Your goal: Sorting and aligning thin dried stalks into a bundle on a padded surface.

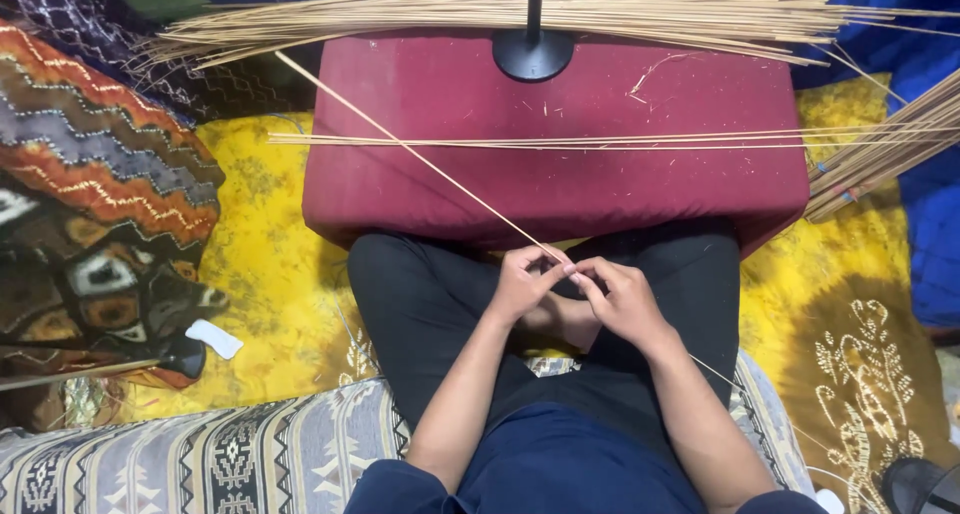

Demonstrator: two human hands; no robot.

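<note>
I sit cross-legged in black trousers. My left hand and my right hand meet over my lap, both pinching one long thin pale stick. The stick runs up and to the left across a dark red cushioned stool and its other end passes down to the right behind my right wrist. Several more thin sticks lie flat across the stool in front of me.
A big bundle of sticks lies across the stool's far edge beside a black round stand base. Another bundle lies at right. Yellow patterned cloth, a zigzag blanket and a striped cushion surround me.
</note>
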